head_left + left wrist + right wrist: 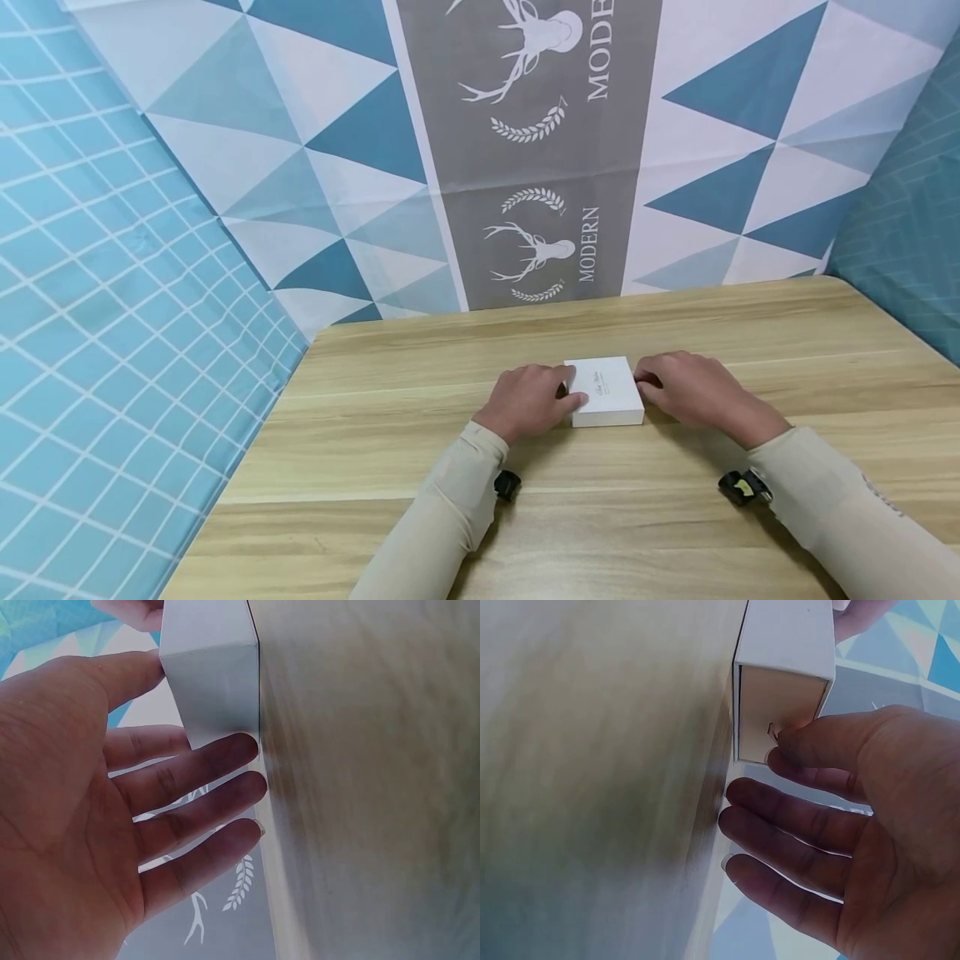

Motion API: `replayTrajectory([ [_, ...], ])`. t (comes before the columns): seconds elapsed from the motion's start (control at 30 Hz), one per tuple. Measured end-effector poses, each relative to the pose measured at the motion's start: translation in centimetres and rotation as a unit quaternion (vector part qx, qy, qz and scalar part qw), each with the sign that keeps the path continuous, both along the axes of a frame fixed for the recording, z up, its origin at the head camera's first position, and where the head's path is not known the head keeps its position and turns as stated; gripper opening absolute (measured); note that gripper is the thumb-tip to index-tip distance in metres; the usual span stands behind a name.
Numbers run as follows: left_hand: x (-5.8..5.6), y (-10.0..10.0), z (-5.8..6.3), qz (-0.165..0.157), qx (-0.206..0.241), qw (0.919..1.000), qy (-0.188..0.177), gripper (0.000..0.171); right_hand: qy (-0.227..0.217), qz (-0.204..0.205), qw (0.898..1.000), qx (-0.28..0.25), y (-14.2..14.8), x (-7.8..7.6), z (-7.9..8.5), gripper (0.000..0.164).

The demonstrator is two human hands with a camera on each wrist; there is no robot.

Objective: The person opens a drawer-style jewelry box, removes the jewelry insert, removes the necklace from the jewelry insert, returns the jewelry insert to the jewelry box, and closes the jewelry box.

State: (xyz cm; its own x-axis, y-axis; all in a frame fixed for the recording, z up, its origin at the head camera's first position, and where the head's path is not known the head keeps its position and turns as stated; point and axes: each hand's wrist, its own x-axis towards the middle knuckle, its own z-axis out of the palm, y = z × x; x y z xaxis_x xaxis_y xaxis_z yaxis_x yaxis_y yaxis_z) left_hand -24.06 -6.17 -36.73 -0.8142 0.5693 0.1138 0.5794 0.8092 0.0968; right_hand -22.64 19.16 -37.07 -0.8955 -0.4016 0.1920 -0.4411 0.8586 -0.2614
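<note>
Steadying the flat white rectangular box on the wood-grain table, the left hand grips its left end; remotely, I'd pull straight, the right hand pinching its small tan right-end tab

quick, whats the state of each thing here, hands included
White rectangular cardboard box, lying flat, printed face up
Beige flat inner drawer, seemingly pushed in
Bare left hand, holding the box's left end
Bare right hand, pinching at the box's right end
Small thin pinkish tab, in that pinch
Blue-white-grey patterned cloth, hanging, creased
</note>
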Motion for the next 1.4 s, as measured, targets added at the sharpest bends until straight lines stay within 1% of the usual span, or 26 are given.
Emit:
replayTrajectory([
  [0.1, 0.00, -0.02, 0.01, 0.003, -0.003, 1.0000, 0.002, 0.042, -0.001, -0.003, 1.000, 0.002, -0.02, -0.09, -0.05, 0.009],
  [0.2, -0.01, -0.08, 0.03, 0.004, -0.004, 1.0000, -0.001, 0.042, -0.001, -0.005, 1.000, 0.004, -0.06, -0.16, -0.07, 0.011],
  [0.33, 0.01, -0.15, 0.15, 0.002, 0.002, 1.0000, -0.004, 0.040, 0.003, -0.003, 1.000, 0.003, -0.12, -0.20, -0.02, 0.012],
  [0.53, 0.07, -0.16, 0.36, 0.004, 0.009, 0.9999, -0.008, 0.042, 0.001, -0.006, 1.000, 0.002, -0.10, -0.14, 0.18, 0.014],
  [0.8, 0.09, 0.01, 0.53, 0.003, 0.002, 0.9999, -0.012, 0.035, -0.008, -0.014, 1.000, 0.006, -0.09, -0.03, 0.28, 0.014],
  [1.0, 0.09, 0.09, 0.32, 0.004, -0.005, 0.9999, -0.014, 0.041, -0.012, -0.019, 1.000, 0.007, -0.12, 0.11, 0.11, 0.014],
  [1.1, 0.08, 0.13, 0.22, 0.003, -0.008, 0.9998, -0.016, 0.040, -0.012, -0.022, 1.000, 0.007, -0.13, 0.18, 0.03, 0.014],
  [1.4, 0.04, 0.11, 0.07, 0.000, -0.013, 0.9999, -0.007, 0.039, -0.014, -0.031, 0.999, 0.009, -0.12, 0.25, 0.02, 0.016],
])
